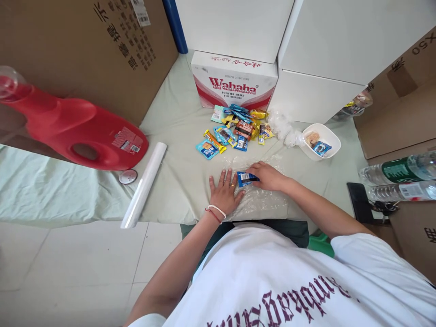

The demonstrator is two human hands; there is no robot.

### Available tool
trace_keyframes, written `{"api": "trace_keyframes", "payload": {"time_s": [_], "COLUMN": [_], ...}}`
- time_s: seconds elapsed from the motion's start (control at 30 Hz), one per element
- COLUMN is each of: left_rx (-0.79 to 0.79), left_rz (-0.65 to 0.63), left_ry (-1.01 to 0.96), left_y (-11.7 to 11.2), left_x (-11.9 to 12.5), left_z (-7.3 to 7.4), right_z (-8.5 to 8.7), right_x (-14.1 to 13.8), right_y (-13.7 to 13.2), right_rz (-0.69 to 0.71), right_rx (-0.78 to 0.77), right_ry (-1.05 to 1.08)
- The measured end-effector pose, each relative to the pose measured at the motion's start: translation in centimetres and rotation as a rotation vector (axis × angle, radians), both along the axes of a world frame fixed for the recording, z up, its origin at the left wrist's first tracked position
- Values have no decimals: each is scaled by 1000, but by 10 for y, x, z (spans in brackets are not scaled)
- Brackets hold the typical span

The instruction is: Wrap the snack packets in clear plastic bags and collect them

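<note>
My left hand (224, 191) lies flat with fingers spread on a sheet of clear plastic wrap (262, 200) spread over the pale green cloth (177, 150). My right hand (267, 175) pinches a small blue snack packet (245, 178) and holds it down on the wrap, right beside my left fingertips. A pile of several colourful snack packets (235, 129) lies just beyond the wrap. A white bowl (329, 136) to the right holds two more snacks.
A roll of clear wrap (145, 184) lies to the left, next to a small round lid (128, 176) and a large red jug (75, 127) on its side. A Wahaha carton (235, 81), white boxes, cardboard boxes and two water bottles (398, 177) surround the cloth.
</note>
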State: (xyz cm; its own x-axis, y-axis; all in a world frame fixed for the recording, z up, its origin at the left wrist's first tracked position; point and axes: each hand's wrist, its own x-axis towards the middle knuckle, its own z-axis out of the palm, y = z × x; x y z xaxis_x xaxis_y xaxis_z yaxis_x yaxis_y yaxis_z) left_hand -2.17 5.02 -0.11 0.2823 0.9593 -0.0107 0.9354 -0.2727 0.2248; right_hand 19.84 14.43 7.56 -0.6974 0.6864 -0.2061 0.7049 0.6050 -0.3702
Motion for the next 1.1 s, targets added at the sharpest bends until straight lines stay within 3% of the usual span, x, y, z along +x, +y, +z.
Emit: {"api": "trace_keyframes", "payload": {"time_s": [0.07,0.2,0.27,0.43,0.53,0.67,0.83,0.9,0.97,1.03,1.1], "left_rx": [-2,-8,-10,-17,-23,-16,-15,-13,-9,-10,-15], "left_rz": [4,9,12,18,15,12,13,13,12,13,19], "left_ry": [-4,-14,-18,-14,-16,-37,-49,-43,-33,-23,-14], "left_y": [0,0,0,0,0,0,0,1,1,1,1], "left_x": [0,0,0,0,0,-1,-1,-1,0,1,1], "left_z": [-1,-2,-2,0,2,2,1,1,2,3,4], "right_z": [-9,-19,-25,-37,-30,-10,1,-3,-10,-20,-30], "right_x": [-13,-35,-46,-52,-24,58,173,200,210,204,188], "right_y": [15,73,98,117,105,69,15,1,-8,-14,-20], "right_rz": [-96,-633,-837,-1022,-1064,-952,-942,-1000,-1083,-1124,-1075], "right_rx": [-70,-112,-135,-249,-472,-644,-614,-526,-323,-121,-13], "right_ry": [-11,-71,-71,297,545,748,506,316,145,27,-62]}}
